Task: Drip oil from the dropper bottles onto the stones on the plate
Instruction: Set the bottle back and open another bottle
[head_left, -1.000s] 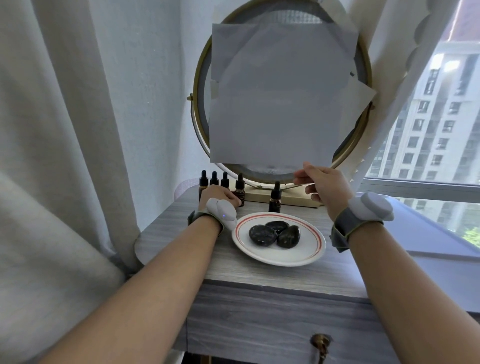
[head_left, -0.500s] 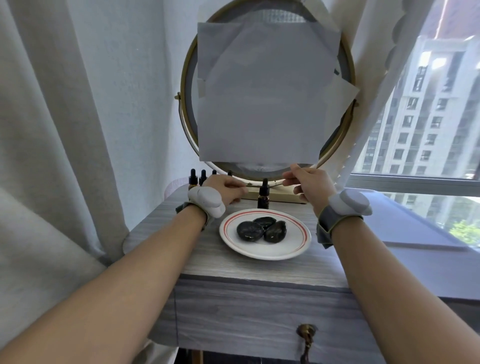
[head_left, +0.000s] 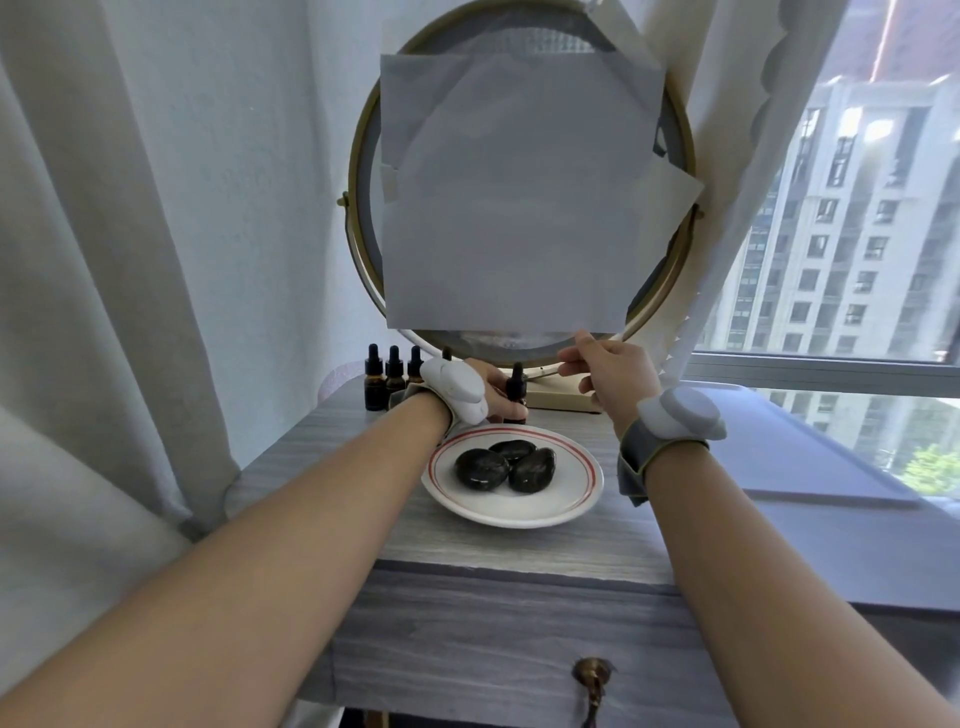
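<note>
Just behind the plate of three dark stones on the bench, the left hand is gripping one dropper bottle, while the right hand is pinching a thin rod beside it.

Grey wooden table beside daylit window.

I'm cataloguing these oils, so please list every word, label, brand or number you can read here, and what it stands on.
No text can be read anywhere.
Dropper bottles: dark glass, no label lettering shows; too small to tell.
Paper sheets on the mirror: blank.
Wrist devices: no markings visible.
Buildings outside: no signs legible.
</note>
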